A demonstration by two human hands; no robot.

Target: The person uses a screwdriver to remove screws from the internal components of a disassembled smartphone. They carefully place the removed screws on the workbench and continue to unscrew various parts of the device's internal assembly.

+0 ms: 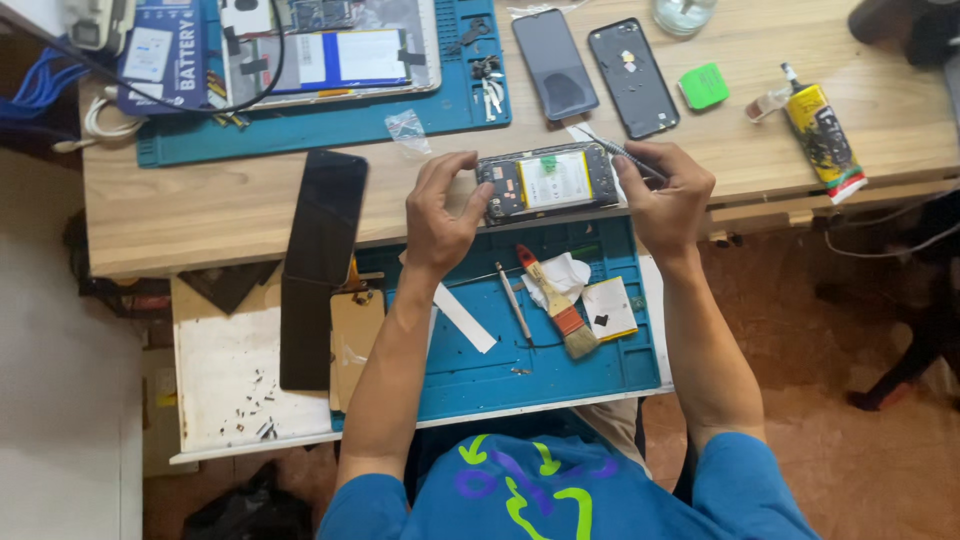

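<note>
Both hands grip one opened black smartphone with exposed battery [547, 181]. Left hand [437, 215] pinches its left end. Right hand [668, 200] holds its right end and thin metal tweezers [622, 153].

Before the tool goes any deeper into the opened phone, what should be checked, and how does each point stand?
1. Left hand steadies the opened phone at its end: ok.
2. Right hand has a grip on the thin metal tool: ok.
3. Tool tip placed on the right part: cannot tell, too small.
4. Phone fully supported on the wooden table: not ok, it sits at the edge.
5. Brush within reach on the blue mat: ok.
</note>
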